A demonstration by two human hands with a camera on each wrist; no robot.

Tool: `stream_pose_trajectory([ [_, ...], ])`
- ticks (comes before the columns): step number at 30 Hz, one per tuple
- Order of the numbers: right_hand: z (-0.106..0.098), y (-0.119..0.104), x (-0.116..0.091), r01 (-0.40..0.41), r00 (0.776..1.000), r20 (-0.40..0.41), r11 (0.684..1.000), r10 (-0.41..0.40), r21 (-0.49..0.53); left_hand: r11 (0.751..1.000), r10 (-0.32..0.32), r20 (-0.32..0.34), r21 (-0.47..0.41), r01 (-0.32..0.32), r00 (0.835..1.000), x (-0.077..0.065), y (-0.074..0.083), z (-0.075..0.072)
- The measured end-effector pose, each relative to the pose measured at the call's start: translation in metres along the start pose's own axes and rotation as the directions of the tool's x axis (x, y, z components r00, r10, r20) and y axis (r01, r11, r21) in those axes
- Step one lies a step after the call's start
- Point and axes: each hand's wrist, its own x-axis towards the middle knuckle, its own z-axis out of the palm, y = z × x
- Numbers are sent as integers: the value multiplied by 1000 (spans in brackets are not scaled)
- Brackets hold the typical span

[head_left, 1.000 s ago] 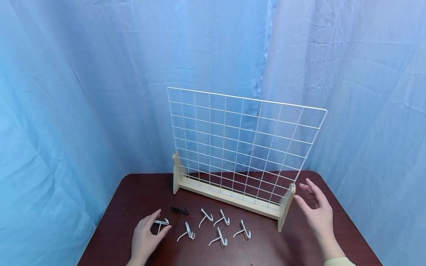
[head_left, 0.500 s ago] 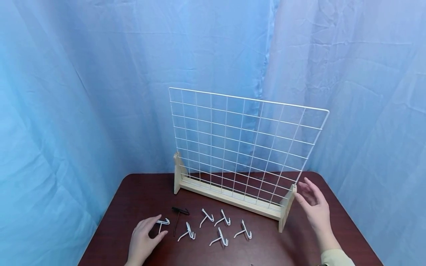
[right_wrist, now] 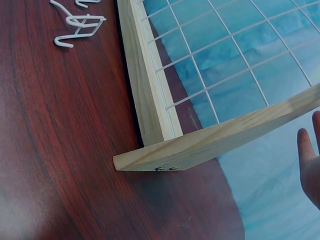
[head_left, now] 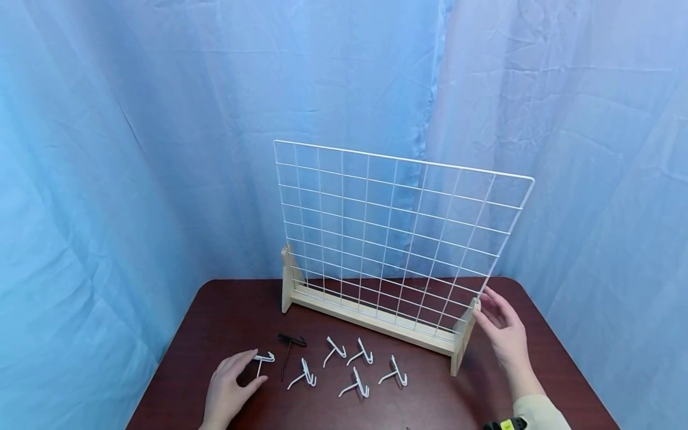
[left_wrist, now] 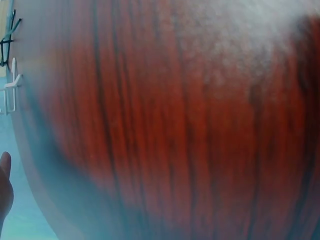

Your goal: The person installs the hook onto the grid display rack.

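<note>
A white wire grid panel (head_left: 398, 233) stands in a wooden base (head_left: 371, 321) on the dark red table. My right hand (head_left: 507, 340) is at the base's right end post (head_left: 463, 340), thumb and fingers apart and fingertips right by its top. In the right wrist view, fingertips (right_wrist: 305, 145) show beside the post (right_wrist: 200, 142) with a gap between them. At front left, my left hand (head_left: 228, 388) rests low over the table, its thumb and fingers spread on either side of a white wire hook (head_left: 263, 360). A black hook (head_left: 292, 341) lies just right of it.
Several more white hooks (head_left: 357, 385) lie in front of the base, spread across the table's middle. Light blue curtains (head_left: 215, 119) hang behind and on both sides. A black and yellow device (head_left: 505, 424) sits at the right wrist.
My right hand has moved slightly left, closer to the right end post. The left hand has shifted a little down and left beside the white hook. The hooks lie as before.
</note>
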Motion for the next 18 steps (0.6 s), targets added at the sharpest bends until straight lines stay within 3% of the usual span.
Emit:
stream_pose_trajectory([
  [5, 1, 2, 1, -22, 1000, -17, 1000, 21, -14, 1000, -6, 0, -7, 6, 1000, -2, -2, 1],
  [10, 2, 2, 4, -40, 999, -35, 999, 40, -10, 998, -60, 26, -1, 60, 998, -3, -2, 0],
  [18, 3, 2, 9, 0, 1000, -29, 1000, -1, -3, 994, -110, 62, -2, 110, 992, -5, -4, 0],
])
